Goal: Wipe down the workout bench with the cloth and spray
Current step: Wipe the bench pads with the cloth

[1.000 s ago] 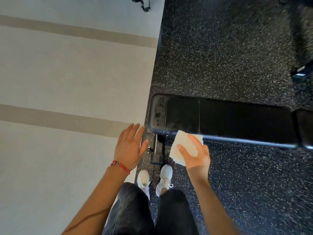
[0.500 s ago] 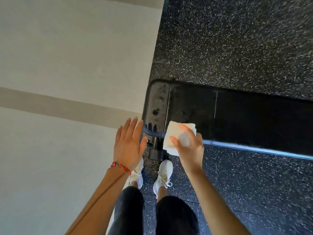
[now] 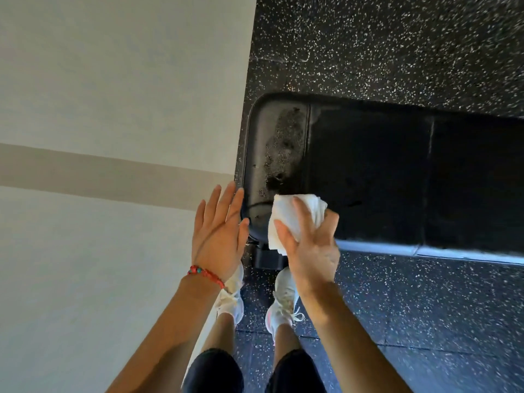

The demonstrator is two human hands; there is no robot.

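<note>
Cloth (image 3: 295,219), white and bunched, is pressed by the right hand (image 3: 310,251) onto the near corner of the black workout bench (image 3: 397,177), fingers closed over it. The left hand (image 3: 219,236) hovers beside it, flat and spread, holding nothing. Specks mark the bench's end panel above speckled rubber flooring (image 3: 397,46).

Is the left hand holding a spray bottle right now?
No, the left hand is flat, open and empty beside the bench; only the right hand holds the cloth.
</note>
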